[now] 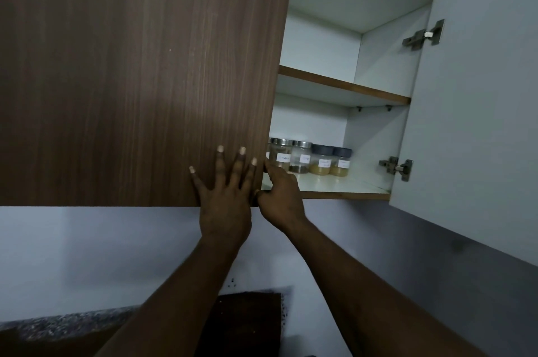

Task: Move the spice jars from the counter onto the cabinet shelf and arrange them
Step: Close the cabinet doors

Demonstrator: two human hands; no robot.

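Several labelled spice jars stand in a row on the bottom cabinet shelf (334, 182): a steel-lidded jar (281, 154), another steel-lidded jar (300, 156), and two dark-lidded jars (321, 159) (340, 161) with yellowish contents. The brown left cabinet door (139, 74) covers the row's left end. My left hand (225, 187) lies flat with fingers spread on that door's lower right corner. My right hand (279, 193) grips the same door's right edge, fingers curled behind it.
The right cabinet door (477, 112) hangs wide open, its white inside and two metal hinges (423, 36) (397, 168) facing me. The upper shelf (343, 84) holds nothing visible. Below are a grey wall, a speckled counter (58, 324) and a dark brown board (247, 324).
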